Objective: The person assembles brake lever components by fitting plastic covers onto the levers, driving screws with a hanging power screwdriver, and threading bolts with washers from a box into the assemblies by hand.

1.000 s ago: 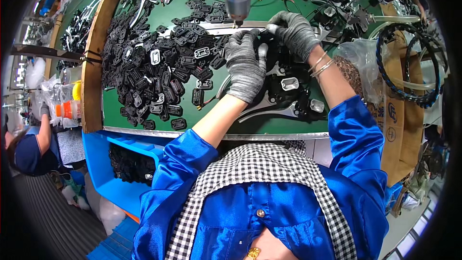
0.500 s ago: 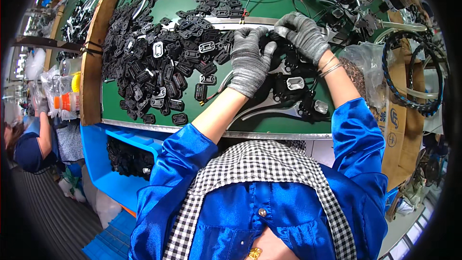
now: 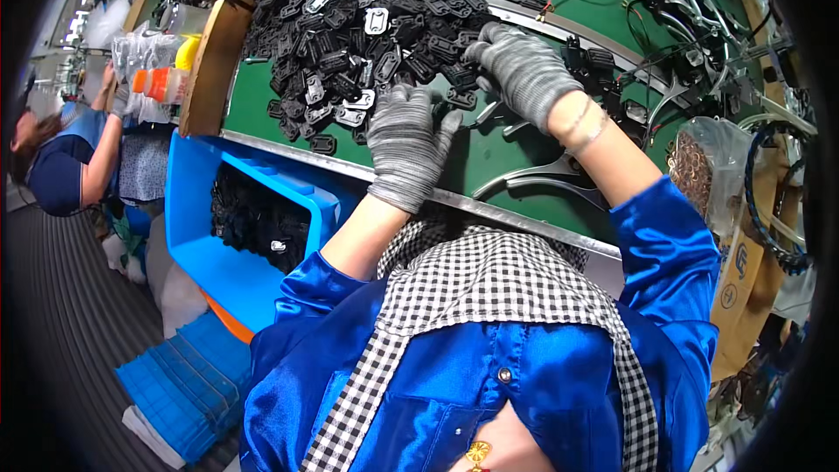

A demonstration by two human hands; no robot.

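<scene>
Both of my hands wear grey knitted gloves. My left hand (image 3: 405,144) rests at the near edge of a heap of small black plastic housings (image 3: 336,61), its thumb apart from its fingers and nothing visible in it. To its right, my right hand (image 3: 527,77) reaches over the heap's right edge beside a metal strip (image 3: 603,48). Its fingers are bent and its thumb is apart; I see nothing held, though its fingertips lie among dark pieces. Silver brake levers (image 3: 542,177) lie on the green tabletop (image 3: 468,166) below the right hand. One white-faced housing (image 3: 376,21) stands out in the heap.
A wooden board (image 3: 210,61) borders the table on the left. Below the edge sits a blue bin (image 3: 197,236) with black parts. More levers and wires (image 3: 699,26) lie at the far right, near a clear bag of small coppery parts (image 3: 690,162). Another person (image 3: 65,162) is at left.
My hands have moved apart. The left went down and left to the heap's near edge; the right stays higher, toward the heap's right side. The view has shifted and turned.
</scene>
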